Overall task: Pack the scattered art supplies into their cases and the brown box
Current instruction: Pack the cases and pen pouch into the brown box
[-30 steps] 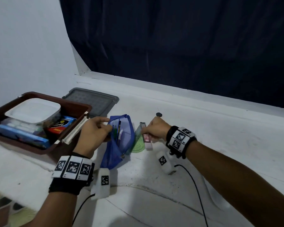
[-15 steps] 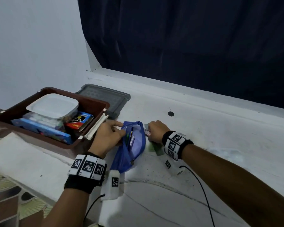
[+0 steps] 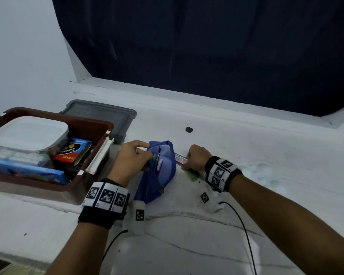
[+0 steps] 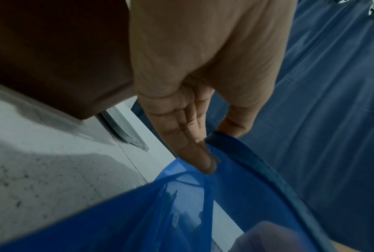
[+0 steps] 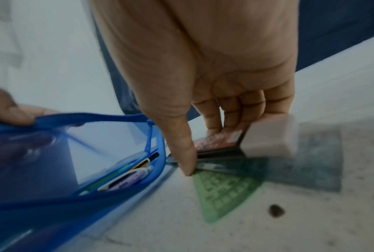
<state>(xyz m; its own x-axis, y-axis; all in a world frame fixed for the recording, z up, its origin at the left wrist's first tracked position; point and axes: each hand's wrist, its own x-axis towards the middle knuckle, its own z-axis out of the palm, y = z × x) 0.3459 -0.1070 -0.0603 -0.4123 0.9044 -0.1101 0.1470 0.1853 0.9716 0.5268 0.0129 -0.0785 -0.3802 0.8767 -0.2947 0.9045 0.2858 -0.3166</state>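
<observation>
Item: blue mesh pouch [image 3: 163, 171], lying on the white surface [image 3: 246, 225] just beside the brown box [image 3: 99, 132], its mouth held agape by my left hand [image 3: 130, 161], whose fingers [image 4: 200, 153] pinch the near rim. Item: small flat packet [image 5: 219, 140] with a green protractor [image 5: 222, 191] under it, just right of the pouch; my right hand [image 3: 195, 157] has its fingers curled on the packet's edges. Handling note (my judgement): I'd keep the mouth wide, lift the packet clear of the protractor, and slide it in lengthwise beside the pens [image 5: 125, 179].

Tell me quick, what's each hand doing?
Left hand: pinches the blue pouch rim, holding it open.
Right hand: grips a small flat case.
</observation>
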